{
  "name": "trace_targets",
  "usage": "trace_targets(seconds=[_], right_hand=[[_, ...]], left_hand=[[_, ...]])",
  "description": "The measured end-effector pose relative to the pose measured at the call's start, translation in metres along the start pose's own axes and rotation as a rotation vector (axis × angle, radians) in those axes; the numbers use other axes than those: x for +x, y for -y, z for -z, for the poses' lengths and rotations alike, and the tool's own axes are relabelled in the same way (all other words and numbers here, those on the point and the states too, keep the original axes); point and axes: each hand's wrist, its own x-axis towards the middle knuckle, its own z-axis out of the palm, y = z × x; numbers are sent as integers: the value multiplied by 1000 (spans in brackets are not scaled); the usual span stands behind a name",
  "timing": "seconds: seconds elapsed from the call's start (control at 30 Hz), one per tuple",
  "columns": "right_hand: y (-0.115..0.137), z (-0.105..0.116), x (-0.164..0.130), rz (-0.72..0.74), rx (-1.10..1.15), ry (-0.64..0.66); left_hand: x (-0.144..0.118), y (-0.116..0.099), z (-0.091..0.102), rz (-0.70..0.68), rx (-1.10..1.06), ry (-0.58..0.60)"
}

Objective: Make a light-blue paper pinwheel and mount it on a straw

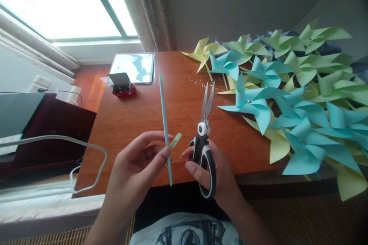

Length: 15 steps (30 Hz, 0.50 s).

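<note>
My left hand (pixel 140 160) pinches a thin pale-blue paper stick (pixel 164 111) between thumb and fingers, held nearly upright above the table's front part. At the same fingertips a small piece of greenish, see-through material (pixel 175 141) sticks out to the right; its kind is hard to make out. A pair of black-and-white scissors (pixel 203 132) is in my right hand (pixel 215 172), blades pointing away from me and slightly apart. The scissors and the stick do not touch. To the right lie many paper pinwheels, the nearest a blue pinwheel (pixel 249 101) with a pin at its centre.
On the brown table (pixel 138 118) a small open red box (pixel 123 89) stands at the back left, before a shiny flat packet (pixel 133 67). Small bits (pixel 198 81) are scattered near a yellow pinwheel (pixel 202 54). A white cable (pixel 94 141) loops at the left edge.
</note>
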Motion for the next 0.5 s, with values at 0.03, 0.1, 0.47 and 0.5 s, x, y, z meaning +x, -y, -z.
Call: trace_targets(seconds=[0.03, 0.1, 0.47, 0.5], right_hand=[[-1, 2, 0, 22, -24, -13], [-2, 6, 1, 66, -71, -25], [-7, 19, 2, 180, -120, -70], [-8, 18, 3, 184, -131, -88]], left_hand=[[-1, -1, -1, 9, 0, -18], [-2, -3, -4, 16, 12, -48], [-1, -4, -10, 45, 15, 7], [-1, -4, -10, 52, 12, 16]])
